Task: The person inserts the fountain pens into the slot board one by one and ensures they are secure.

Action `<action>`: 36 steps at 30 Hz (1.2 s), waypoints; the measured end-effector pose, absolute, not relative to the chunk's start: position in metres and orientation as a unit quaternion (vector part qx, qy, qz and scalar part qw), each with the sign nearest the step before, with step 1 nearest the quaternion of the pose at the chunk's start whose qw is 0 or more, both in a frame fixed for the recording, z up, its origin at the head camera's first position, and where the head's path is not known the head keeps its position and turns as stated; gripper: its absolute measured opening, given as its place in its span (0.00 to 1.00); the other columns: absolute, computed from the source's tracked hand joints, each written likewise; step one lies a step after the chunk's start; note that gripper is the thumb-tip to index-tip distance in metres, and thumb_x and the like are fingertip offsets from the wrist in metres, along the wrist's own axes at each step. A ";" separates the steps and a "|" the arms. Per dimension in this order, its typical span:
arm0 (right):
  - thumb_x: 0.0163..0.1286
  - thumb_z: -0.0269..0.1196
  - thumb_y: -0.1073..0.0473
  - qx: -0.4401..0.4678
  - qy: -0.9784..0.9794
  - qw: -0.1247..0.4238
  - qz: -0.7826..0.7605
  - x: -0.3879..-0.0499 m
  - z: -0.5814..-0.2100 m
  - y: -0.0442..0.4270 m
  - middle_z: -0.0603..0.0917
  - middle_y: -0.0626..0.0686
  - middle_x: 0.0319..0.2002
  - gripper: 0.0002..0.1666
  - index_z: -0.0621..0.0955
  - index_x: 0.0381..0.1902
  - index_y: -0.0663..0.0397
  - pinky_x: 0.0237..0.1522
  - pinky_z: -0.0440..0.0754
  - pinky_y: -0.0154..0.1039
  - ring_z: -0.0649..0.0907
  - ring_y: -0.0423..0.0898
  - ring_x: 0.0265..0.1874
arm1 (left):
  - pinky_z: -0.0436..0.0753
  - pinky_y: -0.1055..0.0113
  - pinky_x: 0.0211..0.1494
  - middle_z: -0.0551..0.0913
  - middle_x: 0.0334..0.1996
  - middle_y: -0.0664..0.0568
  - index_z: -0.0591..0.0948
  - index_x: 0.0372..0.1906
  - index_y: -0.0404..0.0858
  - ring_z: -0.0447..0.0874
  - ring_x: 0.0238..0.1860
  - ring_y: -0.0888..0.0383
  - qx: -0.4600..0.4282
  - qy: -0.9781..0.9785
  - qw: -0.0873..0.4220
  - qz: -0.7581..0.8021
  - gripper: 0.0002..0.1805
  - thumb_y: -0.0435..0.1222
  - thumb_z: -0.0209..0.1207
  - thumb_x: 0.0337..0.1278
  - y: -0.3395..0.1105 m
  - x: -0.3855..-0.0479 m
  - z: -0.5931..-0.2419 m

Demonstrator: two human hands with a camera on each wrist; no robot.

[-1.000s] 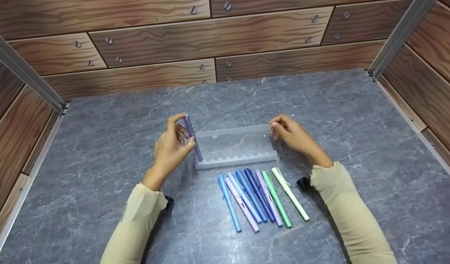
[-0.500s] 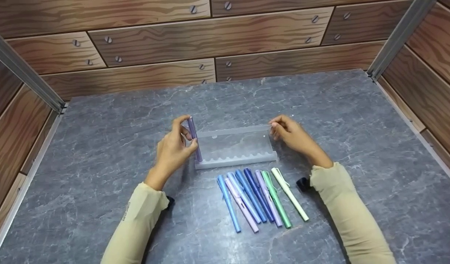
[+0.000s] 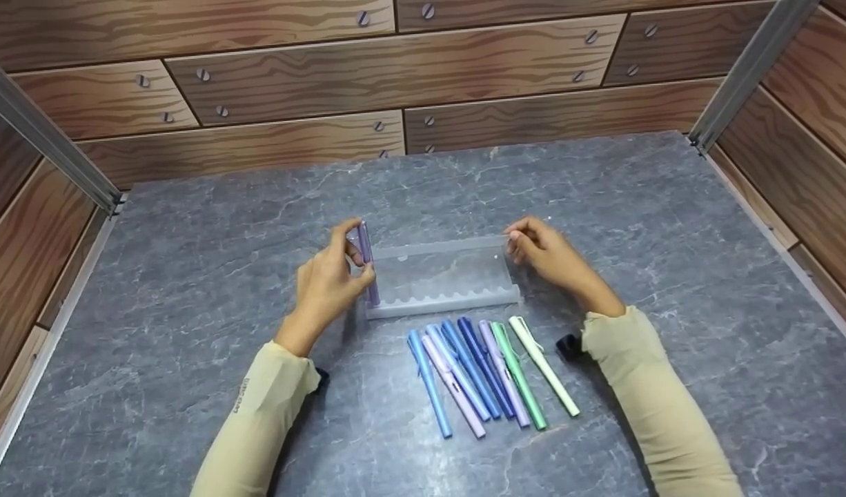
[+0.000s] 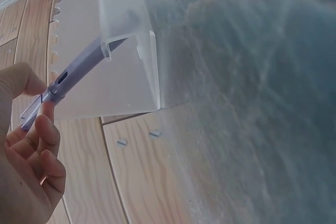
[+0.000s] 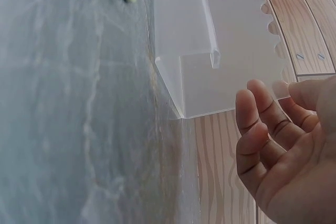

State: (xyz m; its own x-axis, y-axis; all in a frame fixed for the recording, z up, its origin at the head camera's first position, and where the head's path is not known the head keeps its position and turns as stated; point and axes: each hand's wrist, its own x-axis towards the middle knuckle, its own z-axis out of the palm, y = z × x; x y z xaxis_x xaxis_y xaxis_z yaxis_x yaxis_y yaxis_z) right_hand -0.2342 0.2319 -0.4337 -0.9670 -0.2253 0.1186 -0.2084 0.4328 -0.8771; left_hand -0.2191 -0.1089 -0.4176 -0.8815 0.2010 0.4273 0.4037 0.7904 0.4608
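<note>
A clear, frosted plastic pen stand (image 3: 440, 276) with scalloped notches stands between the two hands. My left hand (image 3: 326, 283) pinches a purple pen (image 4: 84, 66) near its upper end, between thumb and fingers. The pen's lower end sits behind the front lip at the stand's left end, as the left wrist view shows, and the pen leans back toward the upper edge. At the opposite side, my right hand (image 5: 294, 150) pinches the stand's upper right corner with thumb and index finger; its other fingers curl loosely.
In front of the stand several capped pens lie side by side, among them a light blue pen (image 3: 430, 383), a dark blue pen (image 3: 487, 366), a green pen (image 3: 519, 376) and a pale green pen (image 3: 546, 366). Wood-patterned walls (image 3: 395, 69) enclose the grey marbled table (image 3: 223, 241).
My left hand has moved slightly right, bringing the purple pen's upper end closer to the stand's left edge and more upright. The right hand and the loose pens have stayed put.
</note>
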 end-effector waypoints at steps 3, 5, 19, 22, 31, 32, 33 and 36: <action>0.76 0.47 0.65 -0.128 0.845 0.009 -0.519 -0.234 -0.434 0.232 0.79 0.61 0.33 0.15 0.72 0.50 0.74 0.33 0.78 0.31 0.77 0.38 0.26 | 0.66 0.65 0.20 0.81 0.29 0.58 0.68 0.64 0.44 0.67 0.18 0.63 -0.170 -0.928 0.183 -0.278 0.34 0.36 0.65 0.47 -0.109 -0.219 -0.418; 0.76 0.47 0.65 -0.127 0.845 0.010 -0.520 -0.234 -0.434 0.232 0.79 0.61 0.33 0.15 0.72 0.50 0.74 0.33 0.78 0.32 0.77 0.38 0.26 | 0.66 0.65 0.20 0.82 0.29 0.58 0.68 0.64 0.44 0.66 0.18 0.63 -0.174 -0.927 0.185 -0.277 0.34 0.36 0.65 0.47 -0.108 -0.219 -0.419; 0.76 0.47 0.64 -0.124 0.847 0.007 -0.517 -0.233 -0.432 0.231 0.79 0.62 0.34 0.16 0.73 0.51 0.73 0.33 0.78 0.30 0.77 0.38 0.26 | 0.68 0.64 0.21 0.83 0.28 0.58 0.70 0.64 0.45 0.69 0.19 0.62 -0.175 -0.928 0.169 -0.281 0.34 0.36 0.66 0.48 -0.108 -0.220 -0.414; 0.77 0.47 0.64 -0.125 0.846 0.007 -0.518 -0.232 -0.432 0.231 0.79 0.62 0.34 0.16 0.73 0.51 0.73 0.33 0.78 0.31 0.77 0.38 0.26 | 0.68 0.65 0.21 0.83 0.28 0.58 0.70 0.65 0.45 0.69 0.19 0.62 -0.174 -0.928 0.167 -0.283 0.34 0.37 0.66 0.49 -0.109 -0.219 -0.414; 0.76 0.47 0.63 -0.125 0.846 0.003 -0.519 -0.233 -0.433 0.231 0.79 0.60 0.33 0.15 0.73 0.50 0.72 0.32 0.78 0.31 0.77 0.38 0.25 | 0.62 0.69 0.19 0.83 0.29 0.57 0.69 0.65 0.44 0.67 0.18 0.65 -0.202 -0.921 0.185 -0.278 0.36 0.44 0.68 0.50 -0.109 -0.210 -0.408; 0.76 0.47 0.63 -0.125 0.846 0.002 -0.518 -0.234 -0.433 0.231 0.79 0.61 0.33 0.15 0.74 0.50 0.72 0.32 0.78 0.31 0.77 0.38 0.25 | 0.62 0.70 0.18 0.82 0.29 0.57 0.69 0.65 0.43 0.66 0.17 0.66 -0.208 -0.920 0.185 -0.277 0.36 0.45 0.68 0.51 -0.109 -0.208 -0.407; 0.76 0.47 0.63 -0.124 0.846 0.002 -0.518 -0.234 -0.433 0.231 0.79 0.61 0.33 0.15 0.74 0.50 0.72 0.32 0.78 0.31 0.77 0.38 0.25 | 0.61 0.71 0.18 0.82 0.29 0.57 0.69 0.65 0.43 0.65 0.17 0.66 -0.212 -0.919 0.186 -0.276 0.36 0.45 0.68 0.51 -0.108 -0.206 -0.406; 0.77 0.47 0.63 -0.126 0.847 0.003 -0.517 -0.233 -0.433 0.232 0.79 0.62 0.34 0.16 0.74 0.50 0.71 0.33 0.78 0.31 0.77 0.38 0.26 | 0.60 0.72 0.17 0.82 0.28 0.58 0.69 0.65 0.42 0.63 0.16 0.68 -0.227 -0.916 0.184 -0.275 0.36 0.47 0.68 0.50 -0.106 -0.199 -0.405</action>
State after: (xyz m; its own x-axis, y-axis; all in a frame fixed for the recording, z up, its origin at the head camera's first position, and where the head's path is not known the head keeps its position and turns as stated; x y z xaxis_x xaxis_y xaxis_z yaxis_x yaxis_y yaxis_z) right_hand -0.2334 0.2315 -0.4325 -0.9685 -0.2157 0.1247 -0.2096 0.4349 -0.8757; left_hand -0.1987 -0.1059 -0.4053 -0.8294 0.3151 0.4613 0.5171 0.7456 0.4204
